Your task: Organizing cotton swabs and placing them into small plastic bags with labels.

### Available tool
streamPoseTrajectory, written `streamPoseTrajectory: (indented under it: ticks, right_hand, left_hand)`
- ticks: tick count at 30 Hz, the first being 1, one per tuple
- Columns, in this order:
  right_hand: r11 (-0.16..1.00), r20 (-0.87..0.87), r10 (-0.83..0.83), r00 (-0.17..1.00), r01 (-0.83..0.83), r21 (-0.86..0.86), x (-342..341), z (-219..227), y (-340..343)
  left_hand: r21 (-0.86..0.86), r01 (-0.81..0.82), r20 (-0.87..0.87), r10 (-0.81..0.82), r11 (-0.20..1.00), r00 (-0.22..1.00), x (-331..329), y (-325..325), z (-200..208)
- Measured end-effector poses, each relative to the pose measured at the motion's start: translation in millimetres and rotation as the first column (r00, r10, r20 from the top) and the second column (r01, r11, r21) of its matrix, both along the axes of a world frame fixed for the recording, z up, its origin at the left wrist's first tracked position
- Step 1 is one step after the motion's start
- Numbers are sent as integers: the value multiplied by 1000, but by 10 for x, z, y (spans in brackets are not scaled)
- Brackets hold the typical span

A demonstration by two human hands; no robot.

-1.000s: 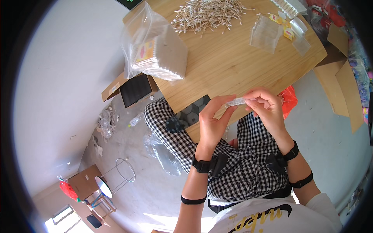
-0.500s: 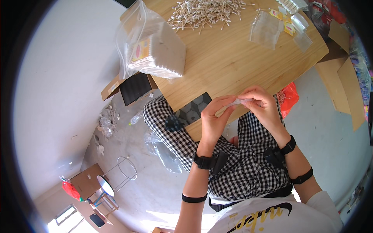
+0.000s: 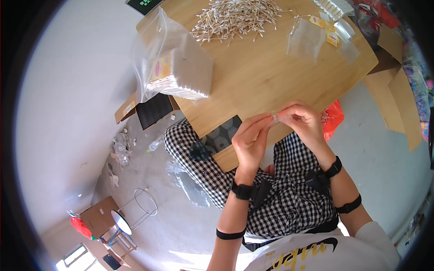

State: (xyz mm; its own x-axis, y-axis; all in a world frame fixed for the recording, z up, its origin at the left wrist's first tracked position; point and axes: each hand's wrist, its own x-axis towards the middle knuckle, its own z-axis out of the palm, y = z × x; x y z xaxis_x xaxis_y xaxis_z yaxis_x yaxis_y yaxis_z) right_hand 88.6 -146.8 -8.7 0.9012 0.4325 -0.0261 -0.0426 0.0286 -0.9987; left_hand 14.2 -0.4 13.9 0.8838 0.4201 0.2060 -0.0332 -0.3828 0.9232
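Observation:
Over the table's near edge, my left hand [image 3: 250,141] and my right hand [image 3: 304,123] meet fingertip to fingertip. Between them is a small clear plastic bag [image 3: 284,119], pinched by both; the fingers hide most of it. A heap of loose cotton swabs [image 3: 237,19] lies at the table's far side. Flat clear bags [image 3: 306,40] and yellow labels [image 3: 332,38] are spread at the far right, beside packed cotton swabs [image 3: 333,8]. At the left stands a large zip bag [image 3: 145,74] filled with a block of swab packs [image 3: 192,72].
The wooden table [image 3: 266,77] ends just past my knees. A dark patterned pad [image 3: 221,136] sits at its near left edge. Open cardboard boxes stand left [image 3: 156,110] and right [image 3: 393,99]. A red plastic bag [image 3: 333,119] and a bottle [image 3: 155,143] are on the floor.
The view has shifted slightly, so the table sits a little lower and further left. Less of the clear plastic shows between my fingers. Both hands keep their pinch.

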Motion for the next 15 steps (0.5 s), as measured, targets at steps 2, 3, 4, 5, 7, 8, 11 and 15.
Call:
streamPoseTrajectory:
  ticks: [2, 3, 4, 5, 7, 8, 11, 15]
  right_hand:
    - [999, 22, 27, 999, -26, -22, 2, 14, -14]
    - [998, 38, 55, 998, -53, -44, 8, 16, -15]
    - [998, 34, 51, 998, -50, -49, 2, 8, -29]
    - [997, 28, 44, 999, -42, -68, -3, -6, -34]
    - [995, 26, 35, 999, -32, -99, 26, -23, -7]
    - [995, 33, 36, 999, -33, -94, 21, -11, 6]
    - [996, 46, 49, 998, -46, -70, -111, 29, -52]
    - [995, -197, 101, 975, -99, 21, -40, 23, -17]
  left_hand:
    - [-9, -4, -13, 4, 1000, 1000, -35, 2, -26]
    - [-17, -9, -31, 8, 1000, 999, -39, 8, -44]
    - [-52, -22, -14, 22, 998, 1000, -5, 5, 27]
    - [-57, -19, -18, 18, 998, 1000, -5, -6, -3]
    - [-77, -36, -24, 34, 996, 999, 10, 12, -101]
    - [-27, -16, -33, 15, 1000, 999, -16, 24, -116]
    - [-244, -40, -58, 27, 969, 998, -52, -26, -156]
    - [-559, -30, -90, -24, 829, 996, -106, -40, -258]
